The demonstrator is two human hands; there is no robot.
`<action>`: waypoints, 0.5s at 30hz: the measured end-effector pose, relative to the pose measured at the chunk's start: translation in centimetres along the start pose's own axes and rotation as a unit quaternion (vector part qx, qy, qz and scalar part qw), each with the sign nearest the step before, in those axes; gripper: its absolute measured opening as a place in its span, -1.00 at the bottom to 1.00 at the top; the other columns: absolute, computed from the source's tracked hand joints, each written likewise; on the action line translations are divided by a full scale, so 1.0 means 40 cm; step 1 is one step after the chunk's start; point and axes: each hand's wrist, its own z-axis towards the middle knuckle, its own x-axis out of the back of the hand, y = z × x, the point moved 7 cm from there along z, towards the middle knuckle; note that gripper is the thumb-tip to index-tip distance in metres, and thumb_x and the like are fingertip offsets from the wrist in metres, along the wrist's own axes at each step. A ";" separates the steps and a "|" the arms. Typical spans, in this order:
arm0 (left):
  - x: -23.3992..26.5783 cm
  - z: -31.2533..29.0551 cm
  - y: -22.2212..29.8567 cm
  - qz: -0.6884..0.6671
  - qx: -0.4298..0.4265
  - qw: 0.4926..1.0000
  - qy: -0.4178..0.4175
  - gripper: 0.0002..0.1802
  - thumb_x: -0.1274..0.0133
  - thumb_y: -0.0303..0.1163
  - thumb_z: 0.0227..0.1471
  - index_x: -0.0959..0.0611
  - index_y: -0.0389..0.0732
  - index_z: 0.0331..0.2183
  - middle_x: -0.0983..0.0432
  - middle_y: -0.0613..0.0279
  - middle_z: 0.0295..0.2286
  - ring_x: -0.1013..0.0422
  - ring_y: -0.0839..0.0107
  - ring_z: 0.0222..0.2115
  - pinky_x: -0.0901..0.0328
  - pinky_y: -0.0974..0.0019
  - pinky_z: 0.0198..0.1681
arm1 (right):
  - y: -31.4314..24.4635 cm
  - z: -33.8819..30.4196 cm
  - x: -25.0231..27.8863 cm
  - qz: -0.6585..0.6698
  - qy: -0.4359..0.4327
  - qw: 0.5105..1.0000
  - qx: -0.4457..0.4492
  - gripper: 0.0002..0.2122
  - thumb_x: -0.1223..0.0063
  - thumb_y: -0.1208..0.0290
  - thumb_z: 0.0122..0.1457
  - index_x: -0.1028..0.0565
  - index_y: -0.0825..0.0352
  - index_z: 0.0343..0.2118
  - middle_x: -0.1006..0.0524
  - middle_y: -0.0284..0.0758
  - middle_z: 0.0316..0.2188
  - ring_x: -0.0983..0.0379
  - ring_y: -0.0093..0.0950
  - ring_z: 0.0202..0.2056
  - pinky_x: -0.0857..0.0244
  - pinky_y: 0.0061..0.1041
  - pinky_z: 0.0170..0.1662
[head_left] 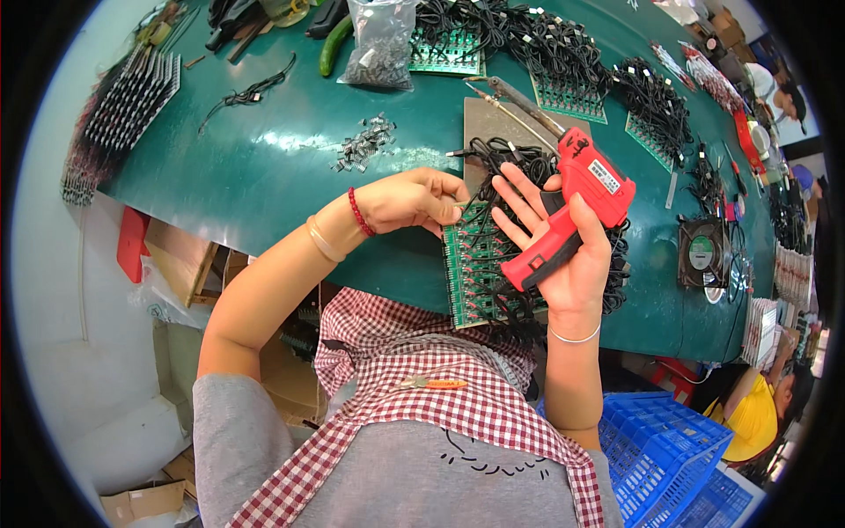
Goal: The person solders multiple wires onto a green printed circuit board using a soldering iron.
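Left hand [412,202]: fingertips together at upper left corner of one circuit-board panel [465,264]; cannot tell what they pinch. Right hand [574,283]: thumb clamped on one red soldering gun [600,180], fingers extended, beside panel.

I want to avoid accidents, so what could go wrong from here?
The soldering gun might slip: the right hand holds it with fingers spread. If hot, its tip could scorch nearby cables, or burn the left hand at the board's corner.
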 end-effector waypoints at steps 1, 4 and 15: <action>-0.001 0.002 -0.001 -0.001 -0.002 1.000 -0.007 -0.89 -0.03 -0.42 0.02 -0.48 -0.23 -0.37 -0.33 0.51 -0.53 -0.24 0.70 -0.50 -0.20 0.57 -0.38 | 0.000 0.002 0.001 0.004 -0.003 1.000 0.001 -0.74 0.07 0.27 0.13 -0.32 0.31 -0.18 -0.23 0.07 0.06 -0.09 -0.09 0.15 0.05 -0.10 0.17; 0.008 0.008 -0.025 -0.007 -0.005 1.000 -0.021 -0.88 -0.03 -0.41 0.03 -0.47 -0.21 -0.35 -0.37 0.50 -0.50 -0.29 0.70 -0.47 -0.23 0.57 -0.35 | 0.004 0.006 0.001 0.008 -0.011 1.000 -0.006 -0.74 0.08 0.27 0.13 -0.32 0.31 -0.18 -0.23 0.08 0.06 -0.08 -0.07 0.15 0.04 -0.09 0.16; -0.041 -0.052 0.005 0.027 0.082 0.994 0.067 -0.73 0.14 -0.33 0.08 -0.47 -0.29 -0.22 -0.49 0.25 -0.33 -0.45 0.51 -0.33 -0.40 0.35 -0.23 | -0.030 -0.021 0.005 0.096 -0.004 0.995 -0.002 -0.73 0.08 0.24 0.13 -0.38 0.31 -0.19 -0.25 0.13 0.03 -0.05 0.05 0.14 0.08 0.14 0.13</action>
